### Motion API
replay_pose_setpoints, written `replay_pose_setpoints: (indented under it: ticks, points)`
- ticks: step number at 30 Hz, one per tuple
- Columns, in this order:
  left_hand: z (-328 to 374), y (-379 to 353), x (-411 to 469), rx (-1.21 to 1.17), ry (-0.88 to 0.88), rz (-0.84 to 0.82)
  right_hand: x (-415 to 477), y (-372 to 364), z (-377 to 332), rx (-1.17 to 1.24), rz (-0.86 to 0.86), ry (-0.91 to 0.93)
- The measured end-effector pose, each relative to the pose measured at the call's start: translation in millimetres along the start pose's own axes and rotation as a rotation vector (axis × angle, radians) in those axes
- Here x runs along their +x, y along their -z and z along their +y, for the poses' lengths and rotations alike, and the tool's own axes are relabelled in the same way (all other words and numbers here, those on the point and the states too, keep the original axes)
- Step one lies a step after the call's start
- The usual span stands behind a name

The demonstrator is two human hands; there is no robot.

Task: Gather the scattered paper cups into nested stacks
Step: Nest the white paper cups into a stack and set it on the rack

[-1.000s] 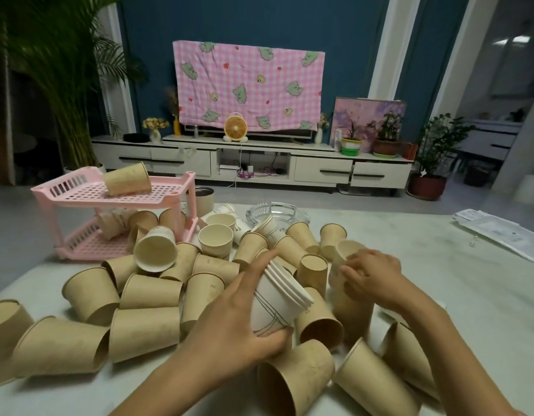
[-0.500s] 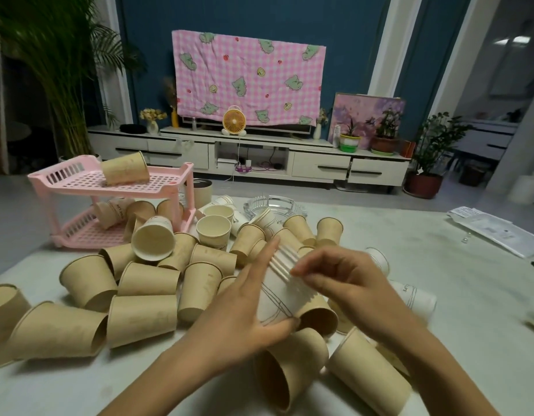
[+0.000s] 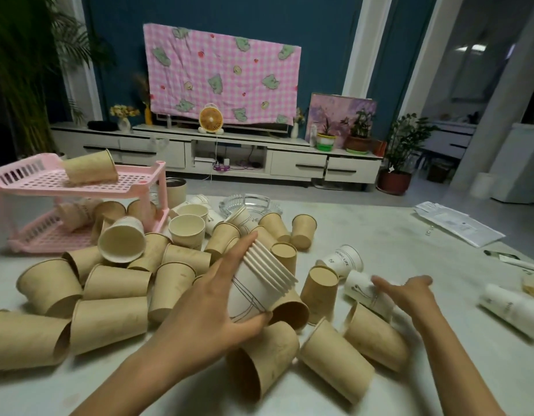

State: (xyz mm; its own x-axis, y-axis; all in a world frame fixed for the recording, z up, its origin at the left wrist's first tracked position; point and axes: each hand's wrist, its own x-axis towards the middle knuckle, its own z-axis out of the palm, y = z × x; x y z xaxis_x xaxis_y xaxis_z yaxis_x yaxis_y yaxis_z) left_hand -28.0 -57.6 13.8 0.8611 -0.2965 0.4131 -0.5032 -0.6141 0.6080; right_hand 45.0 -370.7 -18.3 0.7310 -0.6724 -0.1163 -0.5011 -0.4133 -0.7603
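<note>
Cups lie everywhere across the pale desk point(image 3: 364, 235), most of them brown and tipped on their sides in a heap toward the left, with a few more in the pink rack point(image 3: 79, 181) behind. The left hand point(image 3: 211, 313) grips a nested stack of white cups point(image 3: 259, 283), thumb underneath and fingers spread over the top, holding it tilted with the rims pointing up and to the right, just above the brown pile. Half a second ago the right hand was at the rims of that stack, seating a cup; now it has left the stack and swung out to the right. The right hand point(image 3: 409, 292) is spread open, holding nothing, its fingertips at a white cup lying on its side point(image 3: 367, 291), just beside another white cup printed with lettering point(image 3: 343, 259). To my eye, that means one more cup is nested and the next white one is being fetched. Plenty remains: the brown cups look untouched, so the job seems early.
</note>
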Motion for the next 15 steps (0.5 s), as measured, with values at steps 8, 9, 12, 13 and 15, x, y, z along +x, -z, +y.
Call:
replay_pose_setpoints:
  ticks: [8,9,12,13,15]
  points:
    - [-1.7,0.4,-2.7,0.003,-0.002,0.014,-48.7,28.3,-42.9,0.466,0.146,0.458]
    - [-2.1,0.5,-2.5,0.003,-0.001,0.017,-68.9,31.2,-53.5,0.575,0.005,0.529]
    - [-3.8,0.0,-1.8,-0.008,-0.003,0.027,-120.1,24.6,-71.5,0.664,-0.368,0.691]
    - [-3.9,-0.7,-2.1,-0.003,-0.007,0.025,-131.3,18.0,-72.1,0.648,-0.432,0.727]
    - [-4.0,-2.7,-3.8,0.027,-0.017,0.007,-150.1,2.5,-69.7,0.595,-0.495,0.801]
